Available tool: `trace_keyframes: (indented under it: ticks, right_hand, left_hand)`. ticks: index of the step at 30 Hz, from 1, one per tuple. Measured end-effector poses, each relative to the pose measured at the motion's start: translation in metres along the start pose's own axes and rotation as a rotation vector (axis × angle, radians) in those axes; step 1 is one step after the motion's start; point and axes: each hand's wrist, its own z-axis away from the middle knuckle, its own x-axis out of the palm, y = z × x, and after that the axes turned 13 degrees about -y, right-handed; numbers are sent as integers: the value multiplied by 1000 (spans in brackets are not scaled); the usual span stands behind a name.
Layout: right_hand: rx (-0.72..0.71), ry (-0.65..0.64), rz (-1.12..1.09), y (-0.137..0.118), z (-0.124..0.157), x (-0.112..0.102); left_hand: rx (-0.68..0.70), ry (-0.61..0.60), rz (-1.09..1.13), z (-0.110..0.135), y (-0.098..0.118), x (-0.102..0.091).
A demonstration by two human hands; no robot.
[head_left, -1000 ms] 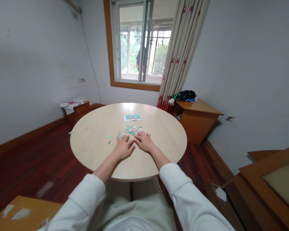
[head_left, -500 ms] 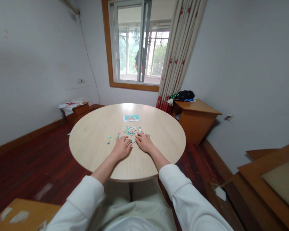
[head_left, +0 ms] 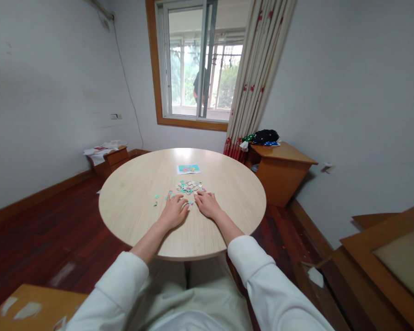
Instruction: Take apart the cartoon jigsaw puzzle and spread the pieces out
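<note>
On the table [head_left: 134, 202]: a round, pale wood top carries a small heap of puzzle pieces [head_left: 189, 186] a little past its middle, as seen from the person's seat.
Left hand [head_left: 175, 212]: lies palm down on the table with fingers spread and flat, clamped on nothing; its fingertips reach the near edge of the heap, by a pink and a teal piece.
Right hand [head_left: 208, 205]: also flat and palm down, fingers apart, just beside the left hand, with the fingertips at the heap's near right edge; whether a piece sits under them cannot be told.
Stray pieces [head_left: 156, 198]: a few teal ones lie to the left of the heap, apart from it.
Picture card [head_left: 188, 169]: a small teal card lies flat beyond the heap, towards the window [head_left: 189, 64].
Sleeves: white, pushed up to the forearms.
Cabinet [head_left: 279, 172]: stands right of the table by the curtain [head_left: 258, 78], with a dark bundle [head_left: 267, 135] on top.
</note>
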Motion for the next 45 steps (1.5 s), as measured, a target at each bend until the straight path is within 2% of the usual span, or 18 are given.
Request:
trace_keyframes:
  ticks: [13, 24, 36, 45]
  right_hand:
    - [30, 15, -12, 2, -1, 2]
    - [-14, 31, -146, 6, -1, 1]
    - [0, 34, -60, 3, -1, 2]
    - [-32, 99, -59, 4, 0, 3]
  left_hand:
    - [-1, 18, -7, 0, 0, 0]
    - [-1, 20, -1, 0, -2, 2]
    - [-11, -9, -10, 0, 0, -1]
    - [13, -70, 1, 2, 1, -3]
